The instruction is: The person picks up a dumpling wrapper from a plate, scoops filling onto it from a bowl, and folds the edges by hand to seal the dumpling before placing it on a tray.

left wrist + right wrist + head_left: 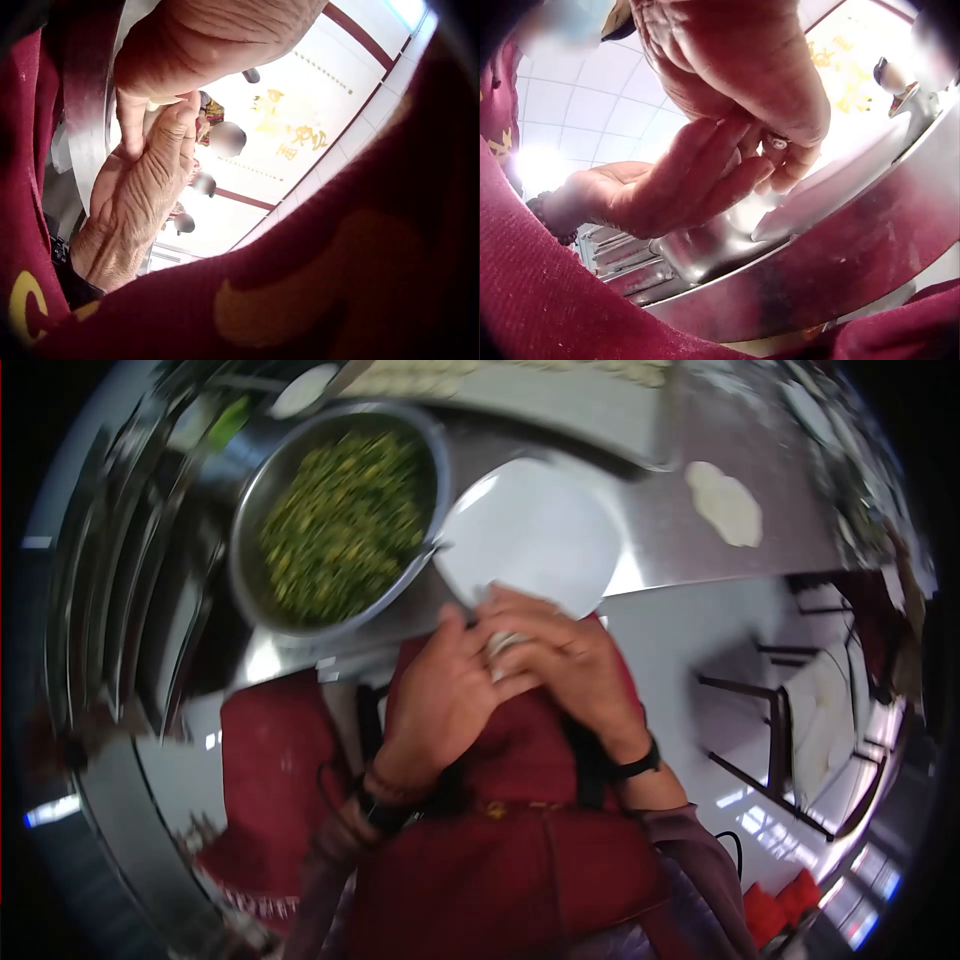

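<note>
My left hand [445,695] and right hand [575,665] meet in front of the apron, at the table's front edge. Between their fingers is a small white dumpling [505,645], mostly covered by the fingers. Both hands pinch it, the thumbs and fingertips close together. In the left wrist view only a pale sliver of the dumpling [161,100] shows between the hands. A ring is visible on the right hand [742,71] in the right wrist view, with the left hand [675,184] cupped below. Just beyond the hands lies a white plate [535,530].
A metal bowl [440,470] of chopped green filling [345,525] stands left of the plate. Behind is a tray [560,405] with rows of dumplings [410,378]. Flat dough [722,505] lies to the right on the metal table [660,540]. A chair [815,710] stands at right.
</note>
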`<state>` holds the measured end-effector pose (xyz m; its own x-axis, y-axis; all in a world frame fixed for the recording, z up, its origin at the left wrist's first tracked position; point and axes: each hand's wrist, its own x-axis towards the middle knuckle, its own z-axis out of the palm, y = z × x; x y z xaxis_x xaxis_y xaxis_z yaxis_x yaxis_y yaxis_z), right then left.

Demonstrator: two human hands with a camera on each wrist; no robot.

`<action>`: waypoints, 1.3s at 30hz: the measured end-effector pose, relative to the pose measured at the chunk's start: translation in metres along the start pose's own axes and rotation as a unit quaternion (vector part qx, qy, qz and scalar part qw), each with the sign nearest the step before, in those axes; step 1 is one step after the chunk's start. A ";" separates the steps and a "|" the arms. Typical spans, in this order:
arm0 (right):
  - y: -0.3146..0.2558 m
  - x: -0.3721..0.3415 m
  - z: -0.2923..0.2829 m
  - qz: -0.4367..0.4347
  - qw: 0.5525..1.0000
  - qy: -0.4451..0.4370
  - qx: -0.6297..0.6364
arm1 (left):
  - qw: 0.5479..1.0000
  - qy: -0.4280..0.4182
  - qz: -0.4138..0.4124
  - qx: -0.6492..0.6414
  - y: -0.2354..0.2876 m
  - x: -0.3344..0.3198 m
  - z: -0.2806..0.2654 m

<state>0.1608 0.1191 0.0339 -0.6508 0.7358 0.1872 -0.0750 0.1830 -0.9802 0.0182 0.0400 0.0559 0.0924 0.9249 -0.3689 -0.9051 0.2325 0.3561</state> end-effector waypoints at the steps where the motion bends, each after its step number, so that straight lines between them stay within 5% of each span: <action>1: -0.006 0.001 0.003 0.025 0.999 0.014 0.042 | 1.000 0.006 0.005 -0.008 0.000 -0.002 0.000; 5: -0.017 -0.001 0.012 0.066 0.987 0.076 0.127 | 0.999 0.014 0.023 -0.025 -0.008 -0.006 0.001; 11: -0.014 -0.007 0.007 0.050 0.995 0.041 0.081 | 0.998 -0.027 0.055 -0.031 -0.017 -0.007 -0.006; 14: -0.009 -0.006 0.007 -0.015 0.999 0.028 0.035 | 0.998 -0.013 0.055 -0.034 -0.017 -0.007 -0.004; 18: -0.022 0.000 0.020 -0.035 0.992 0.115 0.029 | 0.994 -0.015 0.064 -0.085 -0.020 -0.008 -0.007; 23: -0.008 -0.005 0.007 -0.153 0.981 0.054 -0.108 | 0.987 -0.018 0.076 -0.143 -0.028 -0.009 -0.001; 28: -0.016 -0.005 0.009 -0.113 0.982 0.075 -0.135 | 0.989 0.014 0.075 -0.129 -0.030 -0.010 0.003; 32: -0.017 -0.004 0.015 -0.114 0.983 0.120 -0.082 | 0.987 -0.045 0.054 -0.145 -0.026 -0.010 -0.003; 34: -0.007 -0.007 0.006 -0.137 0.978 0.074 -0.137 | 0.974 -0.071 0.067 -0.205 -0.032 -0.008 -0.006; 39: -0.010 -0.009 0.004 -0.080 0.990 0.054 -0.106 | 0.987 -0.002 0.065 -0.147 -0.028 -0.010 0.003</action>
<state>0.1644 0.1077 0.0413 -0.5579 0.7495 0.3564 -0.0033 0.4274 -0.9041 0.0435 0.0256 0.0521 -0.0318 0.9423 -0.3333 -0.9907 0.0144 0.1355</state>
